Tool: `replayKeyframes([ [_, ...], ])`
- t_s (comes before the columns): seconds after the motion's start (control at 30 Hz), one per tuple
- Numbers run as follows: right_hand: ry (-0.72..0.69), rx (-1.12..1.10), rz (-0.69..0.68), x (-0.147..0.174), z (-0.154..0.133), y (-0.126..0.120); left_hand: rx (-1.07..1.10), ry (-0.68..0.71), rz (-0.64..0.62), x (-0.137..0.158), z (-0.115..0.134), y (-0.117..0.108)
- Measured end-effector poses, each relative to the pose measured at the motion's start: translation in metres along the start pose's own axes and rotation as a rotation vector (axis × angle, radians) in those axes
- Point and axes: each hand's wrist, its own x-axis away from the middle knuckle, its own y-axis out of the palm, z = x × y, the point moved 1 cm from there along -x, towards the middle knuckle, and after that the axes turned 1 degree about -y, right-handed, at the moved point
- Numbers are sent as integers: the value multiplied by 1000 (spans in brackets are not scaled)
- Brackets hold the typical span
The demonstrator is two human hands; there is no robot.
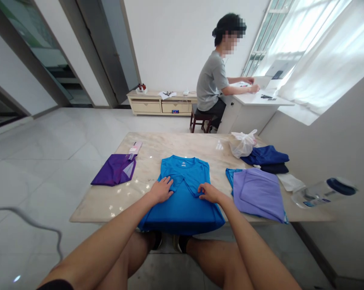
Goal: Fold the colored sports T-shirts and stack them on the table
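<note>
A blue T-shirt (178,209) lies on the marble-look table, collar at the far end and sleeves folded inward across its chest. Its lower end hangs over the near edge. My left hand (162,190) rests flat on the left part of the shirt, fingers spread over the folded sleeve. On the other side, my right hand (210,192) has its fingers bent, thumb and forefinger at the edge of the right sleeve. A folded purple garment (114,170) lies to the left, and a stack topped by a lavender garment (257,191) to the right.
On the table (185,141) are a pink phone (135,148), white plastic bag (243,143), dark blue folded clothes (266,154), white tissue (290,182) and clear bottle (319,193). Beyond, a person (210,80) sits at a white desk (257,99). A low cabinet (148,105) lines the wall.
</note>
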Motion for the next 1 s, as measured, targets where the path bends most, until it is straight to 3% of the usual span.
replayKeyframes([
  [0.27, 40, 45, -8, -6, 1, 6, -20, -51, -134, 10, -7, 4],
  [0.53, 87, 48, -91, -4, -17, 7, -41, -120, -343, 28, -11, 4],
  [0.63, 148, -35, -211, -1, -25, 10, -58, -175, -416, 34, -5, 2],
  [0.73, 242, -206, -379, 3, -29, 11, -13, -137, -293, 38, -1, -12],
  [0.8, 279, -243, -301, 5, -28, 6, 34, -133, -157, 39, -3, -26],
  [0.87, 297, -171, -75, 6, -23, -3, 60, -167, -55, 39, -8, -39],
  [0.93, 312, -78, 128, 7, -17, -12, 61, -195, 0, 38, -16, -45],
  [1.0, 332, -43, 229, 4, -11, -18, 66, -213, 41, 36, -25, -46],
])
